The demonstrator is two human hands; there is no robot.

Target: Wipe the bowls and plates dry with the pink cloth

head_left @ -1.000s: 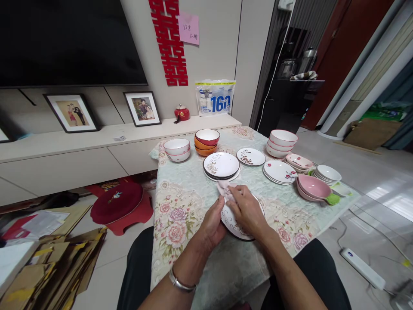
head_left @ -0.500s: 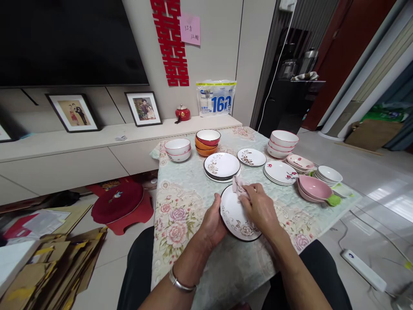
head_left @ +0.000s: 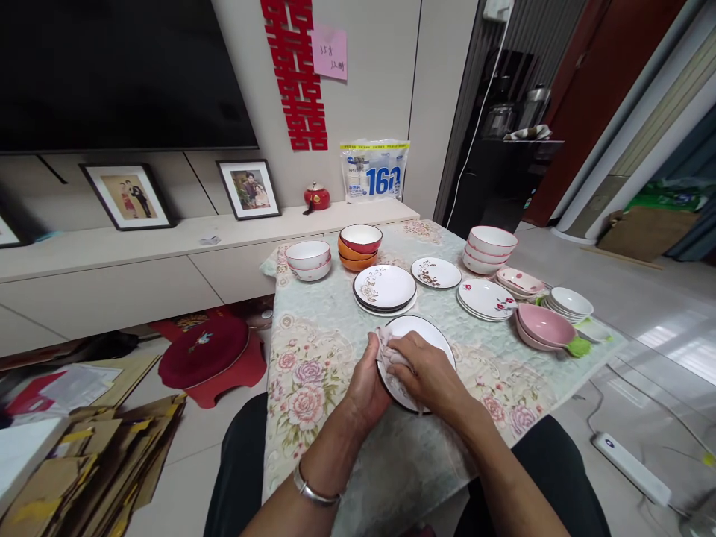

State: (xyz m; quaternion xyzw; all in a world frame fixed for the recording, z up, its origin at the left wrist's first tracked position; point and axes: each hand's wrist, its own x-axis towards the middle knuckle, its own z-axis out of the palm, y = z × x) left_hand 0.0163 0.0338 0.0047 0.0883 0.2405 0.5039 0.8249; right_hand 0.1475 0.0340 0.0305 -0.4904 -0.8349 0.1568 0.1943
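A white plate with a dark rim (head_left: 435,344) is tilted over the near part of the cloth-covered table. My left hand (head_left: 366,388) grips its left edge, thumb up along the rim. Pressed on the plate's left side is a pale pink cloth (head_left: 385,353), bunched under the closed fingers of my right hand (head_left: 428,371). The hands nearly touch, and they hide much of the plate's lower pattern. Just beyond stands a stack of dark-rimmed floral plates (head_left: 385,287), with a single floral plate (head_left: 436,273) to its right.
The flowered tablecloth (head_left: 313,373) also carries white bowls (head_left: 308,257), orange and red bowls (head_left: 359,246), flower plates (head_left: 485,300), tall stacked bowls (head_left: 491,250), pink dishes (head_left: 545,326) and small bowls (head_left: 569,302). A red stool (head_left: 209,350) stands left of the table.
My right hand and the cloth have moved left and down across the plate to its left edge. The plate has turned and shifted slightly in my left hand.
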